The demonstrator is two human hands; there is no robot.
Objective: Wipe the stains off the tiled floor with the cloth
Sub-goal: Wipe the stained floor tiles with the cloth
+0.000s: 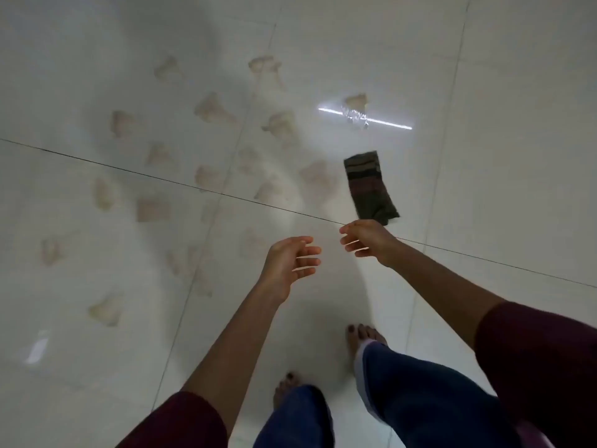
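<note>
A dark striped cloth (370, 187), folded into a strip, lies flat on the white tiled floor (517, 156). Several pale brown stains (214, 108) are scattered over the tiles to its left and beyond it. My right hand (366, 237) hovers just short of the cloth's near end, fingers apart and holding nothing. My left hand (290, 261) is stretched out beside it, a little lower and to the left, open with the palm turned inward. Neither hand touches the cloth.
My two bare feet (363, 337) stand on the tiles below the hands, in blue trousers. A bright strip of reflected light (365, 118) lies on the floor beyond the cloth. A dark grout line (129, 169) runs diagonally across the floor.
</note>
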